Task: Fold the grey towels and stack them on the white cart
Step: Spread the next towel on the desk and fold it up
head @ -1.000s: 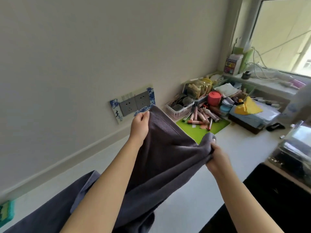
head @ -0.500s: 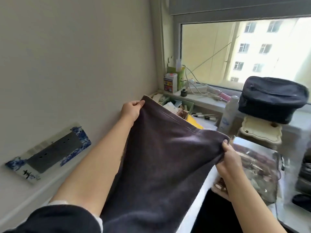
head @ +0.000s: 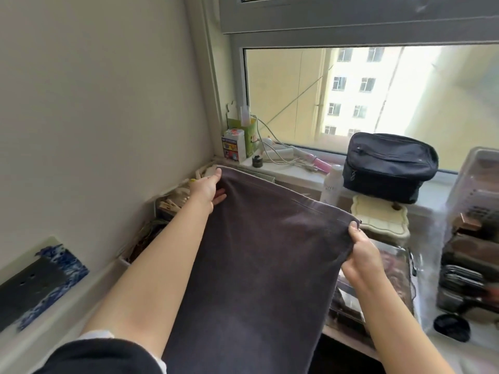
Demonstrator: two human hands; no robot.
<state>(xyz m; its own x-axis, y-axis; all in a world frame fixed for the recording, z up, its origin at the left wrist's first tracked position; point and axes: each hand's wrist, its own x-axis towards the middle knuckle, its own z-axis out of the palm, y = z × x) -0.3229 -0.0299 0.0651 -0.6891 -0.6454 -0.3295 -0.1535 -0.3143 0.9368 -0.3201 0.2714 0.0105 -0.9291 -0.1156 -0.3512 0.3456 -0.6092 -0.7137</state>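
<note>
You hold the towel (head: 259, 265) up in front of you, stretched between both hands, with its top edge running from the upper left down to the right. Your left hand (head: 206, 188) pinches the far top corner: the thumb lies on the side facing you and the fingers are behind the cloth, only their tips show under the edge. Your right hand (head: 360, 255) grips the near top corner, with the fingers curled together around a bunch of the cloth and the thumb pressed on top. The towel hangs down from both corners and goes out of the picture at the bottom, between your arms. It is grey and flat, with a seam line just below the top edge.

Behind the towel is the windowsill (head: 297, 172) with a black bag (head: 388, 166), a white bottle (head: 332, 184) just beside it and some cables. On the left wall there is a socket plate (head: 35, 282) with a blue pattern. On the right stands a clear organizer (head: 475, 225), blurred.
</note>
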